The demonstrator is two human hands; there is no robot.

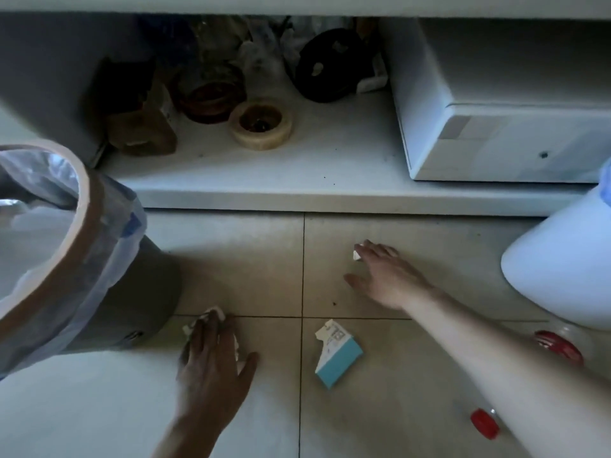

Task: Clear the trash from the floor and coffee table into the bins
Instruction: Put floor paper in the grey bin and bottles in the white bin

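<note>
My left hand [213, 355] lies flat on the tiled floor on top of a crumpled white tissue [216, 314], whose edges stick out past the fingers. My right hand [385, 276] reaches forward over the floor, its fingertips touching a small white scrap of paper [357, 255]. Between the hands lies a torn white and blue carton [335, 353]. A grey bin [82, 259] with a clear liner stands at the left, right beside my left hand. A white bin [558, 262] stands at the right edge.
A plastic bottle with a red cap [485, 423] lies under my right forearm, and a red-lidded item [558, 347] lies by the white bin. The low shelf [264, 186] of the coffee table ahead holds ashtrays, jars and a white box [496, 127].
</note>
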